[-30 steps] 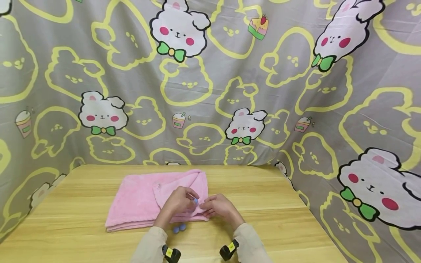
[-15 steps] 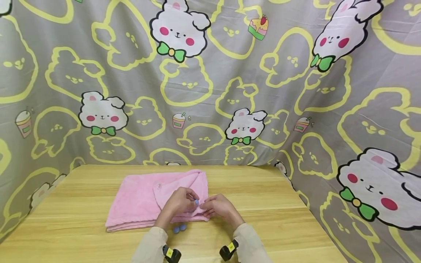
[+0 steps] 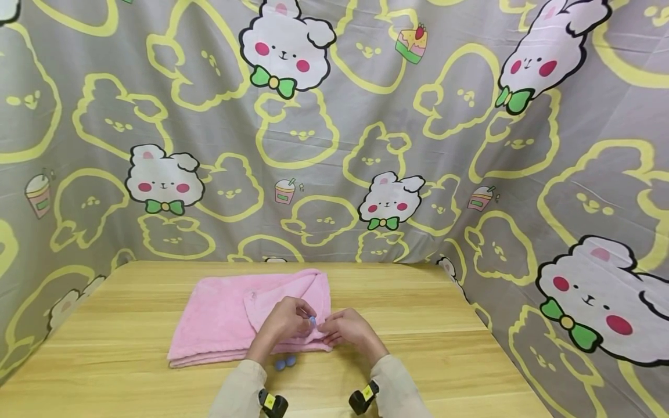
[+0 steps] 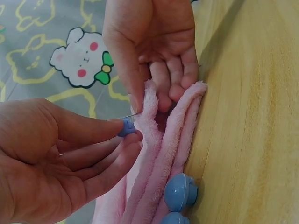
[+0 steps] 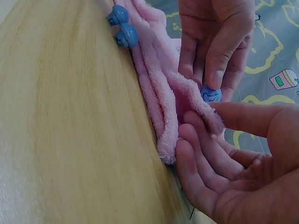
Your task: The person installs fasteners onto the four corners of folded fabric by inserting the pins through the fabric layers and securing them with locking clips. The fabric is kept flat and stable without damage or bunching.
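My left hand (image 3: 284,320) pinches a small blue quilt pin (image 4: 126,128) between thumb and fingers. From the pin's round blue part a thin metal needle reaches to the raised edge of a fluffy pink blanket (image 3: 211,319). That edge is held by my right hand (image 3: 349,327), thumb on one side and curled fingers inside the fold, as the right wrist view shows. The blanket lies folded on the table, its near right corner turned up between both hands. Two more blue mushroom-shaped quilt pins (image 4: 181,192) rest on the wood by the blanket's front edge.
The wooden table (image 3: 428,360) runs out to both sides of the arms. A grey curtain (image 3: 313,145) with rabbit prints hangs behind it and along its sides. Each sleeve carries a black wrist camera (image 3: 273,403).
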Action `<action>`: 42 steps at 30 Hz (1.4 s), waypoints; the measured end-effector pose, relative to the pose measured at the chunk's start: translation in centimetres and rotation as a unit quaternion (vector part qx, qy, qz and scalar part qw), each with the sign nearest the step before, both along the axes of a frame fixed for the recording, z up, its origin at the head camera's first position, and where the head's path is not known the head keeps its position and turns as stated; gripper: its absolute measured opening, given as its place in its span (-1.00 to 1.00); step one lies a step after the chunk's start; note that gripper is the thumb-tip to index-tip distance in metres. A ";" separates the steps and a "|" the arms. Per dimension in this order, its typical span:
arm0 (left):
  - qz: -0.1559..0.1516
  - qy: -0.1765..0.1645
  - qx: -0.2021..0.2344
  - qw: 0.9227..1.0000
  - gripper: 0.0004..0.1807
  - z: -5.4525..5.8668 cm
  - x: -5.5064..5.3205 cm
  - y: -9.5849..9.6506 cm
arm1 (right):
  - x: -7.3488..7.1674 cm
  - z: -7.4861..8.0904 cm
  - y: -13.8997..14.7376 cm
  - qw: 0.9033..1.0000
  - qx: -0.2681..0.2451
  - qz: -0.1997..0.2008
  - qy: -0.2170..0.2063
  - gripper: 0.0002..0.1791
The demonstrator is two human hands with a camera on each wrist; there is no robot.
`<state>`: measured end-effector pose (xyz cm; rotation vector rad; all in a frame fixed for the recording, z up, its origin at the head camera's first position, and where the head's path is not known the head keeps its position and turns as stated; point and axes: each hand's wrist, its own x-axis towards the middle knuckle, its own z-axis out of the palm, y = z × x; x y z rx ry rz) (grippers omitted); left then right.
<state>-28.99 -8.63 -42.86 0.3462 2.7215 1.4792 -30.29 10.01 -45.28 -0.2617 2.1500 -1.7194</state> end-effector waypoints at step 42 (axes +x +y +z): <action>0.004 0.047 -0.004 0.999 -0.89 0.2 0.1 0.9 | -0.4 -0.3 0.5 0.999 -0.036 0.018 -0.033 -0.45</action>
